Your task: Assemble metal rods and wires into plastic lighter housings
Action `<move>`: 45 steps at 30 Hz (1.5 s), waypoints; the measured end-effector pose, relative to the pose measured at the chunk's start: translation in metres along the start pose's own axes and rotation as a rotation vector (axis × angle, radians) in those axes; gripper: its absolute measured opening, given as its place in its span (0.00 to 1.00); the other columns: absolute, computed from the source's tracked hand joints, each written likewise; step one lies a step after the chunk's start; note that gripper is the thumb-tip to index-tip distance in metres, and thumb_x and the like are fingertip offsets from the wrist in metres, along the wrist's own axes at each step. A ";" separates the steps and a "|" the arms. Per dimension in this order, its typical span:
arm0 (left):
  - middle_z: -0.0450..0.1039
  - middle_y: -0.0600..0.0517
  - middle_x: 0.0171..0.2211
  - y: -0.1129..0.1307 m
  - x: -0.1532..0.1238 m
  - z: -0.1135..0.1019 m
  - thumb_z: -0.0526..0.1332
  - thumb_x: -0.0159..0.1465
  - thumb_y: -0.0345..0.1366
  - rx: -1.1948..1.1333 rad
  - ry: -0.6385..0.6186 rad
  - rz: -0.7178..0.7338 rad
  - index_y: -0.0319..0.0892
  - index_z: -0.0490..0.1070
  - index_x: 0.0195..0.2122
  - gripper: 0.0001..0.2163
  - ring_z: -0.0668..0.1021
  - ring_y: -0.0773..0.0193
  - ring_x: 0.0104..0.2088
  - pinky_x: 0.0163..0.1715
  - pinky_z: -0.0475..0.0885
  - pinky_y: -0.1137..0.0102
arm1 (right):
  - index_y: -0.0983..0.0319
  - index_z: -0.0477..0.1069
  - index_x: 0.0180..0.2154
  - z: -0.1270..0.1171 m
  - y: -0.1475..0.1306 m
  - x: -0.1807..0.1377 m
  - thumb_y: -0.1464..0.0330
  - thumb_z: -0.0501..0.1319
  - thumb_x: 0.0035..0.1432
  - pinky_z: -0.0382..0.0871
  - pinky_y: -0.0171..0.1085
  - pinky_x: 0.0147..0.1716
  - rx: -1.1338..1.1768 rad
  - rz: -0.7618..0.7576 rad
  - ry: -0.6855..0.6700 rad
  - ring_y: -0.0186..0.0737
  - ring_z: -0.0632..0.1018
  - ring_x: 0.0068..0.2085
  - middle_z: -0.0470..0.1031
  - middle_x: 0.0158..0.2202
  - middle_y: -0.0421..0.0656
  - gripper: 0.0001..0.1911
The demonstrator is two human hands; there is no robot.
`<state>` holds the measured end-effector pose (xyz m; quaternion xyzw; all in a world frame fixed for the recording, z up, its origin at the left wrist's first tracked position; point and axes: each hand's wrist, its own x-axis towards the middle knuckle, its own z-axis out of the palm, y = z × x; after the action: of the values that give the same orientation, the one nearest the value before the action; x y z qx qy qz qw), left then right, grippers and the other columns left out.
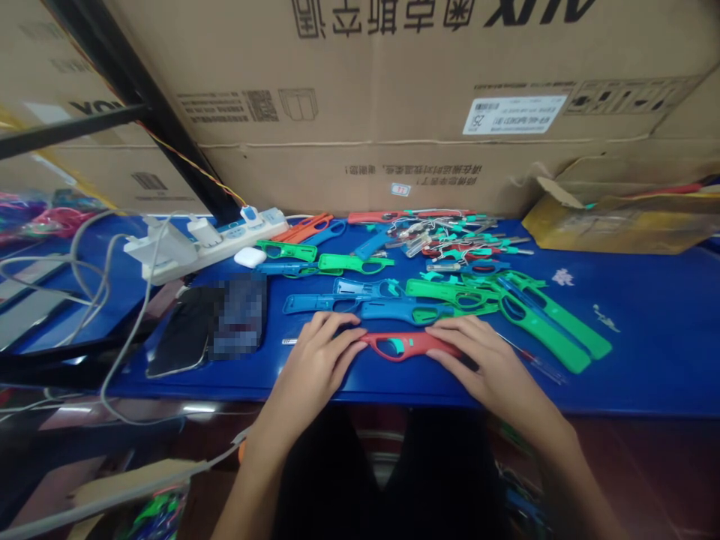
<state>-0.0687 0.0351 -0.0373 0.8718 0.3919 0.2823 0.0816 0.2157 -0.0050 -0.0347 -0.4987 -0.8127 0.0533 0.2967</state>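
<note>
The red lighter [413, 344] lies between my two hands, its long axis running left to right, roughly along the front edge of the blue table [652, 360]. My left hand [318, 356] has thumb and fingertips closed on its left tip, just past the loop with the green trigger [397, 346]. My right hand [487, 356] holds the other end, fingers along the far side and thumb on the near side, covering more of the body than my left does. So neither hand has any gap to cross: the lighter is straight in line from one set of fingertips to the other, and the trigger loop sits nearer my left. I can't quite tell from above whether it rests on the table or is lifted slightly off it. Just beyond it, the blue lighter shell [402, 310] lies nearly parallel, while the green shells [548, 330] slant away past my right fingers, their broad ends towards me.
</note>
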 end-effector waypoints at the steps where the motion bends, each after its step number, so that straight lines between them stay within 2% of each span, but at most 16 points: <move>1: 0.75 0.46 0.53 0.000 0.000 0.000 0.58 0.74 0.35 0.001 0.004 0.000 0.44 0.77 0.51 0.10 0.73 0.53 0.52 0.51 0.72 0.54 | 0.59 0.75 0.51 0.000 0.000 0.000 0.63 0.60 0.70 0.70 0.45 0.51 -0.009 -0.009 0.009 0.44 0.78 0.50 0.79 0.50 0.46 0.12; 8: 0.78 0.48 0.52 0.001 0.000 -0.002 0.59 0.74 0.36 0.043 0.008 0.013 0.45 0.78 0.51 0.09 0.74 0.55 0.50 0.45 0.71 0.58 | 0.59 0.75 0.50 0.000 0.001 0.002 0.65 0.63 0.69 0.67 0.48 0.52 -0.099 -0.097 0.037 0.44 0.79 0.46 0.82 0.47 0.44 0.10; 13: 0.79 0.49 0.50 0.005 0.001 -0.003 0.60 0.73 0.39 0.097 0.013 -0.009 0.47 0.79 0.51 0.10 0.75 0.56 0.49 0.42 0.69 0.61 | 0.61 0.77 0.49 -0.001 -0.002 0.004 0.64 0.58 0.72 0.70 0.49 0.51 -0.199 -0.096 -0.011 0.46 0.80 0.45 0.82 0.46 0.45 0.12; 16: 0.80 0.49 0.47 0.008 0.002 -0.004 0.59 0.74 0.41 0.100 0.018 -0.024 0.45 0.79 0.46 0.11 0.76 0.57 0.46 0.42 0.67 0.62 | 0.62 0.77 0.50 0.002 -0.003 0.004 0.64 0.55 0.73 0.72 0.49 0.50 -0.240 -0.124 -0.043 0.47 0.80 0.46 0.82 0.47 0.48 0.15; 20: 0.81 0.49 0.46 0.009 0.001 -0.008 0.54 0.76 0.39 0.118 -0.001 -0.033 0.44 0.79 0.45 0.13 0.76 0.57 0.45 0.46 0.64 0.60 | 0.62 0.76 0.51 0.008 -0.008 0.003 0.63 0.53 0.74 0.70 0.49 0.51 -0.235 -0.143 0.028 0.47 0.80 0.48 0.82 0.48 0.50 0.16; 24: 0.81 0.51 0.47 0.010 -0.006 -0.017 0.54 0.77 0.39 0.089 -0.017 -0.014 0.45 0.77 0.45 0.13 0.78 0.59 0.45 0.50 0.62 0.60 | 0.63 0.73 0.51 0.009 -0.021 0.000 0.57 0.58 0.72 0.67 0.45 0.46 -0.226 -0.207 0.066 0.46 0.80 0.44 0.82 0.46 0.49 0.18; 28: 0.80 0.50 0.50 0.013 -0.011 -0.028 0.54 0.76 0.38 0.163 -0.016 0.048 0.44 0.74 0.51 0.11 0.79 0.60 0.48 0.56 0.60 0.59 | 0.65 0.73 0.49 0.004 -0.034 -0.001 0.67 0.60 0.71 0.63 0.44 0.43 -0.229 -0.297 0.142 0.42 0.79 0.37 0.84 0.42 0.46 0.10; 31: 0.79 0.48 0.51 0.016 -0.010 -0.035 0.58 0.74 0.41 0.234 -0.048 0.160 0.43 0.69 0.60 0.15 0.79 0.57 0.50 0.61 0.59 0.55 | 0.64 0.72 0.50 0.002 -0.042 0.001 0.69 0.61 0.71 0.62 0.43 0.42 -0.217 -0.304 0.181 0.40 0.80 0.36 0.84 0.42 0.45 0.09; 33: 0.80 0.49 0.49 0.017 -0.008 -0.037 0.59 0.74 0.37 0.244 -0.064 0.252 0.43 0.70 0.59 0.14 0.79 0.58 0.48 0.62 0.62 0.54 | 0.64 0.72 0.50 0.002 -0.046 0.003 0.68 0.59 0.72 0.62 0.42 0.42 -0.207 -0.294 0.183 0.39 0.81 0.36 0.84 0.42 0.45 0.09; 37: 0.81 0.49 0.45 0.016 0.001 -0.039 0.54 0.73 0.25 0.192 -0.058 0.355 0.40 0.72 0.51 0.11 0.81 0.62 0.42 0.65 0.64 0.54 | 0.62 0.72 0.49 0.006 -0.054 0.001 0.64 0.54 0.75 0.65 0.41 0.39 -0.226 -0.244 0.121 0.39 0.81 0.34 0.84 0.41 0.44 0.11; 40: 0.81 0.48 0.43 0.022 0.009 -0.045 0.54 0.73 0.25 0.151 -0.093 0.425 0.38 0.73 0.51 0.11 0.82 0.61 0.40 0.69 0.62 0.50 | 0.61 0.70 0.52 0.009 -0.062 -0.003 0.62 0.50 0.75 0.68 0.42 0.38 -0.222 -0.168 0.036 0.43 0.83 0.37 0.84 0.44 0.46 0.15; 42: 0.82 0.49 0.40 0.030 0.013 -0.053 0.53 0.73 0.25 0.132 -0.131 0.463 0.39 0.74 0.51 0.13 0.82 0.61 0.39 0.70 0.61 0.48 | 0.60 0.70 0.51 0.011 -0.071 -0.004 0.61 0.50 0.75 0.68 0.41 0.32 -0.173 -0.089 -0.078 0.45 0.84 0.33 0.84 0.39 0.45 0.14; 43: 0.82 0.49 0.40 0.034 0.015 -0.057 0.52 0.74 0.25 0.124 -0.136 0.472 0.40 0.75 0.52 0.14 0.83 0.60 0.41 0.70 0.61 0.47 | 0.59 0.70 0.48 0.011 -0.075 -0.004 0.62 0.51 0.74 0.66 0.40 0.28 -0.136 -0.038 -0.142 0.46 0.83 0.30 0.83 0.36 0.44 0.13; 45: 0.82 0.48 0.47 0.041 0.014 -0.064 0.53 0.73 0.25 0.119 -0.110 0.463 0.43 0.73 0.56 0.16 0.82 0.57 0.51 0.71 0.59 0.46 | 0.59 0.70 0.42 0.012 -0.084 -0.003 0.63 0.52 0.73 0.62 0.39 0.23 -0.031 0.083 -0.206 0.45 0.81 0.25 0.80 0.29 0.42 0.10</move>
<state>-0.0704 0.0122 0.0369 0.9558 0.1925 0.2218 -0.0154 0.1446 -0.0468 -0.0138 -0.5281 -0.8184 0.1041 0.2014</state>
